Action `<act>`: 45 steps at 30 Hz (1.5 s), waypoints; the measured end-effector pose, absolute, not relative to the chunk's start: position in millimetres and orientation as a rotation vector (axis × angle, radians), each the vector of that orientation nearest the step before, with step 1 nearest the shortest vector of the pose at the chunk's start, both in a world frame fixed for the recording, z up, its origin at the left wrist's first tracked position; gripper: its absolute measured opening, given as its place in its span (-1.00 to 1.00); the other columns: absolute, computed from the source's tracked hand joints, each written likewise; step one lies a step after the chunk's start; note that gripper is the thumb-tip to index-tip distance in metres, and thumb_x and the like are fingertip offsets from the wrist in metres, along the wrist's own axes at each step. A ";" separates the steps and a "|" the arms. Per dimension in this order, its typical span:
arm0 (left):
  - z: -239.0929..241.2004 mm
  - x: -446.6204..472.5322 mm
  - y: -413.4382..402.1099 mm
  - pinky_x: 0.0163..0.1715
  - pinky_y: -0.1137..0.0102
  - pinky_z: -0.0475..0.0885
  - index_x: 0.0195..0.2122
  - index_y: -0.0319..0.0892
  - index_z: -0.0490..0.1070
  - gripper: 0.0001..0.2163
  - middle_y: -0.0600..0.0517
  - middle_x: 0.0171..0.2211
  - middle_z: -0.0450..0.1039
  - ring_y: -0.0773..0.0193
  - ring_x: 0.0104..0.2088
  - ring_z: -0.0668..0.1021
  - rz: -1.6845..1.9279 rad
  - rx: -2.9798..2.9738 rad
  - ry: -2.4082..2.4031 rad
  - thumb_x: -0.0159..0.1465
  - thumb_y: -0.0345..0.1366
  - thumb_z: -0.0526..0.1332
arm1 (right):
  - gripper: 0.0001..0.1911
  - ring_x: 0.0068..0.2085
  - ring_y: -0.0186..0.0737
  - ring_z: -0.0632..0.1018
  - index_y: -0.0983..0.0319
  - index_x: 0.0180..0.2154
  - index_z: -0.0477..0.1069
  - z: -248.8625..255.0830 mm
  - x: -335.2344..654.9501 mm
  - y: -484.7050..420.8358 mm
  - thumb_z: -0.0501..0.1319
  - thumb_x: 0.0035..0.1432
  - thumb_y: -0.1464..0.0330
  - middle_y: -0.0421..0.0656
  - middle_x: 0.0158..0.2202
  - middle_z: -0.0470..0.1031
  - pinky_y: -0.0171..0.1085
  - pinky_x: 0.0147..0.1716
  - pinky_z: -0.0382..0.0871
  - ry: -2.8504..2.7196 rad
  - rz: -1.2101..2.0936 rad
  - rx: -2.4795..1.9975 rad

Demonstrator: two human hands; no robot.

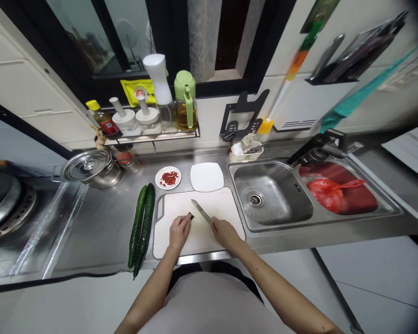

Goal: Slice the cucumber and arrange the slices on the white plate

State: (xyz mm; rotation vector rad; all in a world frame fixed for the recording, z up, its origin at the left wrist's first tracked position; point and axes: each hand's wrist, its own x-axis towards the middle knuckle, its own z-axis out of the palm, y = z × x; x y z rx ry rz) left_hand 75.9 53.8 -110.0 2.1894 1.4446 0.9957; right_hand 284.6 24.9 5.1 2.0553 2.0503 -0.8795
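My left hand (179,230) rests on the white cutting board (209,204) with its fingers pinched on a small dark green piece (191,215), too small to name surely. My right hand (224,232) grips the handle of a knife (201,211), whose blade points up and left toward that piece. Two whole cucumbers (141,222) lie side by side on the steel counter just left of the board.
Behind the board stand a small plate of chopped red chilli (168,177) and a bare white plate (206,176). A double sink (275,197) lies to the right, with a red bag (329,192) in its far basin. A lidded pot (90,168) and a condiment shelf (149,134) are at back left.
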 end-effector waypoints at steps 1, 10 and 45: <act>-110.3 75.9 53.9 -0.14 0.37 0.47 0.02 -0.06 0.46 -0.72 -0.03 -0.24 0.48 0.29 -0.20 0.52 0.996 2.195 1.438 0.32 -0.35 0.10 | -0.69 -0.20 -0.15 0.55 0.26 0.00 0.30 6.3 279.2 24.0 -0.09 0.33 0.37 -0.03 -0.24 0.54 -0.30 -0.30 0.24 2.053 -0.876 2.036; -112.2 75.2 54.3 -0.10 0.33 0.47 0.02 -0.06 0.47 -0.72 -0.03 -0.22 0.48 0.27 -0.16 0.51 0.951 2.200 1.438 0.32 -0.34 0.10 | -0.64 -0.15 -0.12 0.56 0.29 0.08 0.25 -1.0 261.6 19.2 -0.16 0.37 0.38 0.04 -0.20 0.53 -0.26 -0.20 0.34 2.121 -0.799 1.903; -110.2 76.8 56.0 -0.10 0.32 0.47 -0.11 -0.09 0.51 -0.78 -0.04 -0.22 0.49 0.26 -0.16 0.52 0.916 2.178 1.451 0.34 -0.33 0.09 | -0.66 -0.18 -0.15 0.58 0.26 0.00 0.28 -9.9 250.2 23.3 -0.11 0.27 0.57 0.01 -0.17 0.52 -0.30 -0.27 0.39 2.124 -0.740 1.800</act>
